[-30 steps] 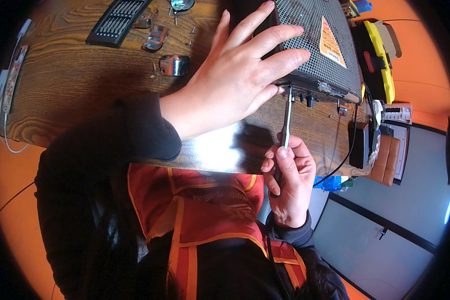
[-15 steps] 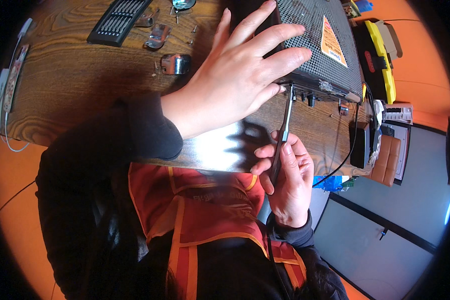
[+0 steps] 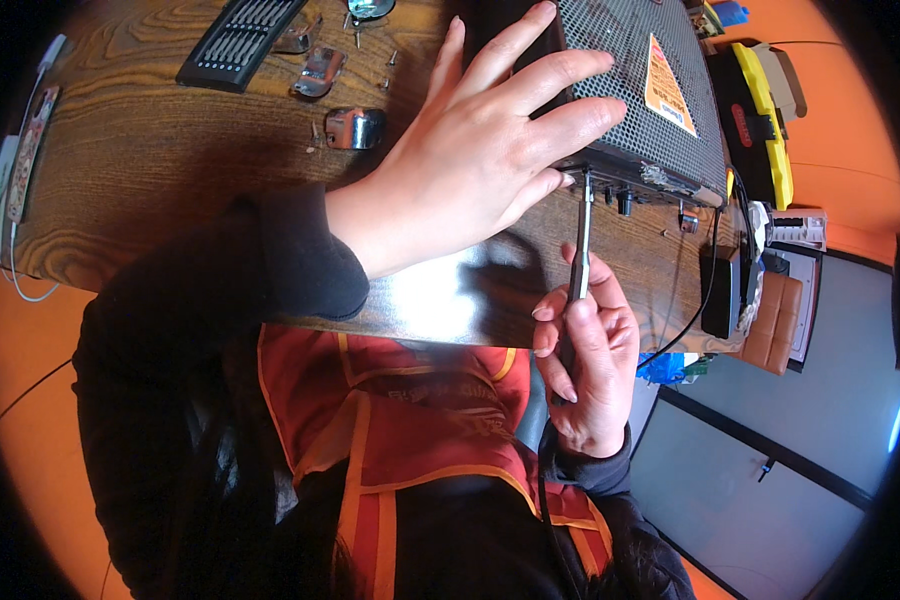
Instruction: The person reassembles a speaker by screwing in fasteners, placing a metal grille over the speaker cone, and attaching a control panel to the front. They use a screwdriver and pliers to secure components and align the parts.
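Observation:
A black speaker with a metal mesh grille and an orange-and-white sticker lies on the wooden table. My left hand rests spread on its near left corner, fingertips on the grille. In my right hand is a slim screwdriver, its dark handle partly hidden by my fingers. The shaft points away from me, and its tip meets the speaker's near side, just left of the small black knobs. What the tip touches there is too small to make out.
Shiny metal corner caps and several loose screws lie left of the speaker. Beyond them is a black bit case. A power strip is at the far left. On the right are a black-and-yellow toolbox, a black box and cables.
My right hand has shifted slightly right, and the screwdriver now stands straighter, with less slant. My left hand remains spread on the speaker, almost unmoved.

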Demonstrator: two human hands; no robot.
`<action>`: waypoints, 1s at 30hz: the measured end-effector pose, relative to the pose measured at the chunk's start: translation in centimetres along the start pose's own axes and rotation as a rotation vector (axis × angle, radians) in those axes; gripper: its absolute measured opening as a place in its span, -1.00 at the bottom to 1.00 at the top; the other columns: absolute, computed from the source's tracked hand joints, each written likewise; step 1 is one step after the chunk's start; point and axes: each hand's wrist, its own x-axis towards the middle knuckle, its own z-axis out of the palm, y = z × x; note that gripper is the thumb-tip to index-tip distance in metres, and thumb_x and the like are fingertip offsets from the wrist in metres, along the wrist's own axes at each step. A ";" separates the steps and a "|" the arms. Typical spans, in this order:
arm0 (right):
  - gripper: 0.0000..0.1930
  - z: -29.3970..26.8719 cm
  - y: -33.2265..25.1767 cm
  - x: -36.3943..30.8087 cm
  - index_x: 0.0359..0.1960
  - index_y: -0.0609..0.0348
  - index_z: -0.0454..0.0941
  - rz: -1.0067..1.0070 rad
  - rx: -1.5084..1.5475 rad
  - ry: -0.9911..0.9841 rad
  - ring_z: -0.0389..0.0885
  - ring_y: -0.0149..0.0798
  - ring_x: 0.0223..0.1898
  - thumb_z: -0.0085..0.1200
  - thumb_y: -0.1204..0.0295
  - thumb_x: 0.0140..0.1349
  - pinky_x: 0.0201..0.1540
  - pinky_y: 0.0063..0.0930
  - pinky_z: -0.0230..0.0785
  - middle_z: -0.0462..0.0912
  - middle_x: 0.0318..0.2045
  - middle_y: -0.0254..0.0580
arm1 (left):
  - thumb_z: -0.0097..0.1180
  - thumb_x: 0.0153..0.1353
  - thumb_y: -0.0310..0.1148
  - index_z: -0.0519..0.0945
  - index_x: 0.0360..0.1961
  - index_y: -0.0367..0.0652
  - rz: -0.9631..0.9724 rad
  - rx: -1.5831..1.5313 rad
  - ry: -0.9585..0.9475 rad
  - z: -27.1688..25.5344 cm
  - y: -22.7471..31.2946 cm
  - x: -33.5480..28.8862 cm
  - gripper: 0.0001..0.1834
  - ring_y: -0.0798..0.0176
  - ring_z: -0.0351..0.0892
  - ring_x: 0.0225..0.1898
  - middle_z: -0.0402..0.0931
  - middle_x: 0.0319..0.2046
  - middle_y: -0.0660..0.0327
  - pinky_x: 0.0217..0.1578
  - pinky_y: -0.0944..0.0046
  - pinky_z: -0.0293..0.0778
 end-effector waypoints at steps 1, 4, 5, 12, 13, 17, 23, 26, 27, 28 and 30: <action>-0.70 0.0 0.0 0.1 0.02 0.34 0.32 0.015 -0.068 0.020 0.61 -0.33 -0.48 -0.13 0.41 0.35 -0.74 -0.75 0.20 0.61 -0.35 0.01 | 0.13 0.01 -0.40 0.35 0.13 -0.13 -0.001 0.007 -0.001 0.0 0.0 0.0 -0.42 -0.26 -0.14 0.32 0.07 0.23 -0.01 0.15 -0.46 -0.09; -0.70 0.0 0.1 0.2 0.03 0.32 0.32 0.051 -0.130 0.003 0.65 -0.28 -0.40 -0.14 0.39 0.35 -0.71 -0.76 0.23 0.61 -0.27 0.07 | 0.13 0.01 -0.39 0.36 0.13 -0.13 -0.002 0.019 0.002 0.1 0.0 0.1 -0.42 -0.26 -0.14 0.32 0.08 0.23 -0.01 0.15 -0.46 -0.09; -0.70 0.0 0.1 0.2 0.03 0.32 0.32 0.083 -0.086 0.000 0.65 -0.28 -0.41 -0.14 0.39 0.35 -0.72 -0.76 0.22 0.61 -0.28 0.07 | 0.14 0.01 -0.39 0.36 0.13 -0.13 0.000 0.018 0.007 0.1 0.0 0.1 -0.43 -0.26 -0.13 0.32 0.08 0.23 0.00 0.15 -0.45 -0.08; -0.73 -0.4 -0.1 0.7 -0.01 0.30 0.36 0.002 0.049 -0.170 0.59 -0.38 -0.49 -0.08 0.41 0.32 -0.73 -0.76 0.15 0.60 -0.38 -0.06 | 0.12 0.03 -0.38 0.37 0.12 -0.13 0.008 0.029 0.003 0.7 -0.6 -0.2 -0.45 -0.25 -0.13 0.32 0.08 0.23 0.01 0.17 -0.40 -0.08; -0.73 -0.4 -0.1 0.8 -0.03 0.30 0.36 0.047 0.042 -0.139 0.58 -0.39 -0.50 -0.07 0.41 0.32 -0.73 -0.77 0.15 0.60 -0.39 -0.09 | 0.12 0.03 -0.38 0.37 0.12 -0.13 0.118 0.187 0.080 0.9 -1.1 0.2 -0.45 -0.25 -0.13 0.32 0.08 0.24 0.00 0.17 -0.40 -0.08; -0.75 -0.2 -0.2 0.7 -0.03 0.29 0.36 0.133 -0.009 0.010 0.58 -0.40 -0.47 -0.11 0.40 0.34 -0.69 -0.77 0.19 0.60 -0.37 -0.12 | 0.11 0.04 -0.38 0.36 0.13 -0.14 0.121 0.247 0.079 1.1 -0.9 0.1 -0.45 -0.25 -0.14 0.32 0.07 0.24 0.00 0.17 -0.39 -0.09; -0.71 -0.2 -0.2 0.6 0.02 0.32 0.35 0.089 0.040 -0.049 0.59 -0.41 -0.48 -0.12 0.42 0.34 -0.69 -0.77 0.20 0.61 -0.38 -0.11 | 0.12 0.04 -0.37 0.35 0.14 -0.14 0.000 0.029 -0.023 0.5 -0.6 -0.3 -0.43 -0.25 -0.15 0.32 0.06 0.24 0.00 0.18 -0.38 -0.09; -0.68 -0.3 -0.3 0.4 0.00 0.34 0.37 0.149 0.029 -0.019 0.61 -0.42 -0.46 -0.18 0.33 0.37 -0.69 -0.74 0.27 0.62 -0.36 -0.06 | 0.13 0.04 -0.36 0.35 0.14 -0.14 0.284 0.401 0.185 0.9 -2.0 1.2 -0.43 -0.26 -0.15 0.32 0.06 0.24 0.00 0.18 -0.39 -0.09; -0.67 -0.4 -0.4 0.4 -0.01 0.34 0.38 0.164 0.102 -0.071 0.61 -0.42 -0.45 -0.20 0.31 0.38 -0.69 -0.74 0.28 0.62 -0.36 -0.05 | 0.13 0.04 -0.36 0.35 0.14 -0.14 0.285 0.407 0.185 1.0 -2.0 1.1 -0.43 -0.26 -0.14 0.32 0.06 0.24 0.00 0.17 -0.40 -0.09; -0.62 -0.4 -0.5 0.4 0.03 0.34 0.34 0.165 0.056 -0.051 0.61 -0.41 -0.46 -0.26 0.26 0.40 -0.71 -0.74 0.27 0.62 -0.35 -0.04 | 0.13 0.04 -0.36 0.35 0.14 -0.14 0.286 0.413 0.186 1.0 -2.0 1.2 -0.43 -0.26 -0.14 0.32 0.06 0.24 0.00 0.17 -0.40 -0.09; -0.64 -0.5 -0.6 0.3 0.05 0.34 0.32 0.168 0.105 -0.018 0.61 -0.41 -0.48 -0.22 0.29 0.39 -0.72 -0.77 0.24 0.62 -0.34 -0.03 | 0.13 0.04 -0.37 0.35 0.14 -0.14 0.016 0.051 -0.003 0.7 -0.8 -0.2 -0.43 -0.26 -0.14 0.32 0.07 0.24 -0.01 0.17 -0.41 -0.09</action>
